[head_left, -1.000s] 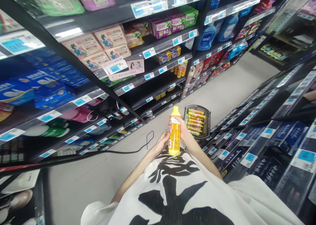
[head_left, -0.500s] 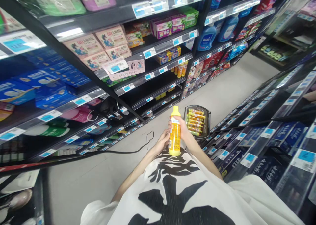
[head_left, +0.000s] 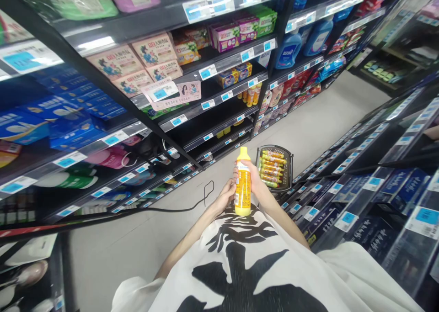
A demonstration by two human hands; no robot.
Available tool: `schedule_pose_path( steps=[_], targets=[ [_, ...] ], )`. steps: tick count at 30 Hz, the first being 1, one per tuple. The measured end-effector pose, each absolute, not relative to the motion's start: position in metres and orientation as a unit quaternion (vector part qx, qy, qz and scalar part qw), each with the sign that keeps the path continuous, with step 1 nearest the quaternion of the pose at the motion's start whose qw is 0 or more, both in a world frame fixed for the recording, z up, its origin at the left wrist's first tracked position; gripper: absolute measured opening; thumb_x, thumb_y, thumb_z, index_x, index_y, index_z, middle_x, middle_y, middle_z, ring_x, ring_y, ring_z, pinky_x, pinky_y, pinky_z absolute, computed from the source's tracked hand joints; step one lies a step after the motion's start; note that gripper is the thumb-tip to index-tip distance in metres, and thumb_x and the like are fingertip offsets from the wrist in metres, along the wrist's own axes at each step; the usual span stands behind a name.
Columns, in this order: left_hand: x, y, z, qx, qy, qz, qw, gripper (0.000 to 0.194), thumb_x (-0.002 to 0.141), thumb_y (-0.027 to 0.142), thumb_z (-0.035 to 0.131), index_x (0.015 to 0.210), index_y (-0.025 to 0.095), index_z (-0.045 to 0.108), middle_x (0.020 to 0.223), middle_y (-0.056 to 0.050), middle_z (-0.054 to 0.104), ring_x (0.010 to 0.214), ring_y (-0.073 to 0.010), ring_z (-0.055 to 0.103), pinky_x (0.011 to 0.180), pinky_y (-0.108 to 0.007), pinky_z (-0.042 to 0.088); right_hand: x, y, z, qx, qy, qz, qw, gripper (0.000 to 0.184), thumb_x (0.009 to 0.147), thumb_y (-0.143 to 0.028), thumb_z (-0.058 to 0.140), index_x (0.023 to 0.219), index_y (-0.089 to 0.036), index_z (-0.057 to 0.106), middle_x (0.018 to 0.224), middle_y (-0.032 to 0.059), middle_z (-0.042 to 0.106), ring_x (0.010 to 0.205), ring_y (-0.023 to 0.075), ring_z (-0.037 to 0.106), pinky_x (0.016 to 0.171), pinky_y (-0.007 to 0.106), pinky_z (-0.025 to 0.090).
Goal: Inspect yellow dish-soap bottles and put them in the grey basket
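I hold a yellow bottle (head_left: 243, 184) with a yellow cap upright in front of my chest. My right hand (head_left: 254, 180) is wrapped round its upper half from the right. My left hand (head_left: 226, 197) grips its lower left side with curled fingers. Just beyond the bottle, on the floor, stands a dark basket (head_left: 288, 167) filled with several more yellow bottles lying on their sides. I wear a white shirt with a black print.
Stocked shelves (head_left: 178, 92) with blue price tags run along the left, holding boxes, packets and blue detergent bottles. Another shelf unit (head_left: 370, 184) lines the right. A black cable (head_left: 192, 204) lies on the pale floor of the aisle between them.
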State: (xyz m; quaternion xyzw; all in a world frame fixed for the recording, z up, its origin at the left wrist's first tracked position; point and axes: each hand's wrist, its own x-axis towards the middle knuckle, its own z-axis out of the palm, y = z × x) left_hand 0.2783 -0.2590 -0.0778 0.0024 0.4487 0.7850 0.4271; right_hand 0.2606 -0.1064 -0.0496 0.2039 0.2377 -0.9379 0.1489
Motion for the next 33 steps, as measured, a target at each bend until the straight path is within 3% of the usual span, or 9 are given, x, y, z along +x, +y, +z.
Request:
schedule_pose_path(
  steps=[21, 33],
  targets=[
    [0.278, -0.259, -0.072, 0.003, 0.443, 0.784, 0.434, 0.047, 0.079, 0.052, 0.08, 0.101, 0.02, 0.053, 0.098, -0.002, 0.068, 0.095, -0.0206, 0.068, 0.084, -0.031, 0.05, 0.263, -0.109, -0.044, 0.179, 0.197, -0.953, 0.144, 0.033, 0.08, -0.046, 0.072, 0.083, -0.022, 0.05, 0.061, -0.0053, 0.058, 0.046, 0.0098, 0.05, 0.047, 0.022, 0.049],
    [0.279, -0.263, -0.069, 0.022, 0.457, 0.78, 0.427, 0.047, 0.081, 0.054, 0.077, 0.106, 0.021, 0.053, 0.092, -0.001, 0.067, 0.086, -0.0183, 0.066, 0.075, -0.027, 0.046, 0.265, -0.108, -0.046, 0.144, 0.252, -0.946, 0.144, 0.035, 0.081, -0.052, 0.07, 0.087, -0.021, 0.054, 0.059, -0.0047, 0.056, 0.046, 0.0114, 0.051, 0.044, 0.023, 0.046]
  ],
)
